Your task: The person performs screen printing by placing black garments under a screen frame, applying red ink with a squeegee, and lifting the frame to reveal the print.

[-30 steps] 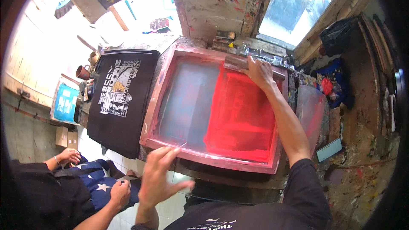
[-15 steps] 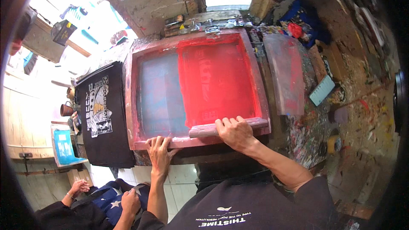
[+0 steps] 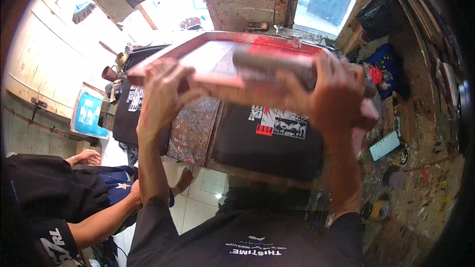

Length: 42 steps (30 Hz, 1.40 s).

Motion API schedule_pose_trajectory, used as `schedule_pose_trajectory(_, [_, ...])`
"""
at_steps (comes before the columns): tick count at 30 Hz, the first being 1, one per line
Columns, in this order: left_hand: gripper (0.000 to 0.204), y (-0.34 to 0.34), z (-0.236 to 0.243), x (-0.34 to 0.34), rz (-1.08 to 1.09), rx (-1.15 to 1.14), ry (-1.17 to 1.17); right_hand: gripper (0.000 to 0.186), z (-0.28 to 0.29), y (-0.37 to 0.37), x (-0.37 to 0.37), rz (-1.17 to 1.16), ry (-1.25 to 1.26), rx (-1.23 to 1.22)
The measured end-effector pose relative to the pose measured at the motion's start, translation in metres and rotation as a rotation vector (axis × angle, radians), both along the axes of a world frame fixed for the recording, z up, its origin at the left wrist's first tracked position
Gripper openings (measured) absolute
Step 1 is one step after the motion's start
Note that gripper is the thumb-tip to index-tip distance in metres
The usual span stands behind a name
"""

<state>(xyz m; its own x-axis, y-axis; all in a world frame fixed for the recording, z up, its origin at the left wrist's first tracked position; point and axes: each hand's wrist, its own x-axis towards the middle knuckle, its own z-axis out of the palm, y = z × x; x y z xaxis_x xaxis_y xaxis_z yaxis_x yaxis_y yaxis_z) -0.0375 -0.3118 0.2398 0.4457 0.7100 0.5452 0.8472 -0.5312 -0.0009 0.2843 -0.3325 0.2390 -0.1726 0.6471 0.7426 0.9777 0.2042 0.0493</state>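
The screen-printing frame [image 3: 232, 90] is tilted up, its near edge raised off the work table and its far edge low near the clamps. Red ink shows inside on its right part. My left hand [image 3: 166, 86] is closed round the frame's near left edge, thumb below. At the right, my right hand [image 3: 339, 94] grips the near edge together with the squeegee [image 3: 269, 65], which lies along that edge, blurred by motion. Beneath the frame lies a black fabric piece [image 3: 267, 155] with a white and red print, partly hidden by the frame.
A stack of printed black fabric [image 3: 129, 118] lies left of the ink-stained table [image 3: 193, 131]. Another person's arm [image 3: 106, 222] is at lower left. A blue screen [image 3: 90, 111] leans farther left. A light-blue card [image 3: 385, 146] and tape roll [image 3: 380, 210] sit at right.
The frame's near edge has risen from the table, uncovering the printed black fabric. Both hands went up with it, the right still on the squeegee. The view has shifted too.
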Motion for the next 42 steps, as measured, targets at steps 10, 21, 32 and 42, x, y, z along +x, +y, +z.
schedule_pose_trajectory(10, [0.077,-0.071,-0.25,0.294,-0.459,-0.621,-0.388,0.089,0.148,0.151,0.028,0.015,0.085,-0.294])
schedule_pose_trajectory(21, [0.033,0.247,-0.245,0.172,0.183,-0.412,-0.276,0.089,0.166,0.197,0.056,0.162,0.163,-0.347])
schedule_pose_trajectory(32, [0.03,0.213,-0.179,0.045,0.275,-0.428,-1.079,0.079,0.178,0.203,0.072,0.054,0.129,-0.321])
schedule_pose_trajectory(42, [0.046,0.068,-0.126,-0.114,0.598,0.304,-0.651,0.08,0.179,0.22,0.057,0.034,0.173,-0.36])
